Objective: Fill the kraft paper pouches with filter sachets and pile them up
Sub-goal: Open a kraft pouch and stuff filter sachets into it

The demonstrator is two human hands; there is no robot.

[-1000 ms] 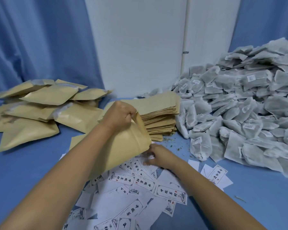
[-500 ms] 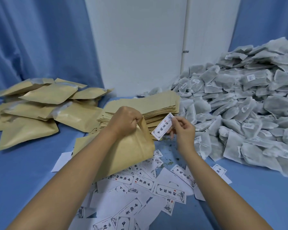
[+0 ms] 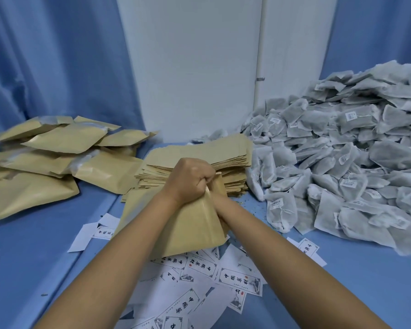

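Left hand [image 3: 190, 179] clenched on the top edge of a kraft pouch [image 3: 192, 226], held over printed labels [image 3: 240, 279] on the blue table [image 3: 33, 245]. Right hand [image 3: 217, 201] sunk into the pouch mouth to the wrist; fingers hidden, cannot tell their state. Flat pouch stack [image 3: 199, 153] just behind; filled pouches [image 3: 57, 157] piled left, filter sachets [image 3: 342, 162] heaped right.

Two bare forearms show in the head view: the left forearm [image 3: 119, 257] and the right forearm [image 3: 282, 252], both uncovered along their whole visible length. The left hand [image 3: 190, 179] has bare knuckles and a bare wrist, and the right wrist [image 3: 221, 203] is bare as well
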